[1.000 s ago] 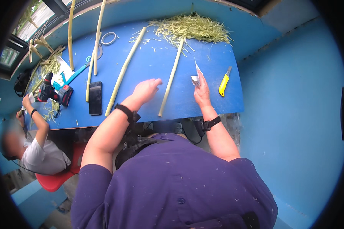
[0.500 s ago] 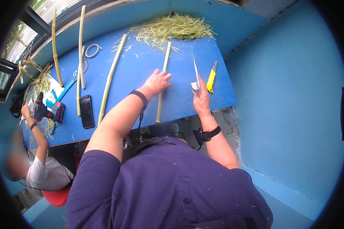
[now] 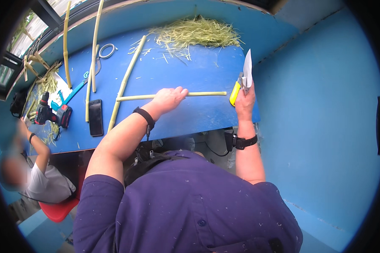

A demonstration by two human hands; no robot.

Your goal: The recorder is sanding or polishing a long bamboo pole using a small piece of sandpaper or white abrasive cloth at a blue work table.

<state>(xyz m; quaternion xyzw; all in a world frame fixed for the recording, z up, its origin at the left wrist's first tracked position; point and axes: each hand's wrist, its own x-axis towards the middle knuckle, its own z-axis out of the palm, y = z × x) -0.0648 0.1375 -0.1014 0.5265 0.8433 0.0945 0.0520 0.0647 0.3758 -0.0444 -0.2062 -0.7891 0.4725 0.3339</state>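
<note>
My left hand (image 3: 168, 100) is closed over a short bamboo stick (image 3: 207, 94) that lies crosswise on the blue table. The stick's left end meets a longer bamboo pole (image 3: 130, 68) slanting away from me, and its right end reaches close to a yellow utility knife (image 3: 235, 93). Between the fingers of my right hand (image 3: 245, 104) a curled piece of white paper (image 3: 248, 69) sticks upward; it may be sandpaper, but I cannot tell. That hand is beside the knife's yellow handle and partly covers its view.
Straw (image 3: 198, 33) is heaped at the back of the blue table (image 3: 173, 120). To the left are more bamboo poles (image 3: 94, 55), a tape roll (image 3: 107, 51), a turquoise-handled tool (image 3: 74, 91), a black phone (image 3: 96, 118) and a cordless drill (image 3: 50, 113). Another person (image 3: 46, 177) sits at far left.
The short stick has turned from pointing away from me to lying crosswise, with my left hand on it. My right hand has moved right with the paper, to beside the knife.
</note>
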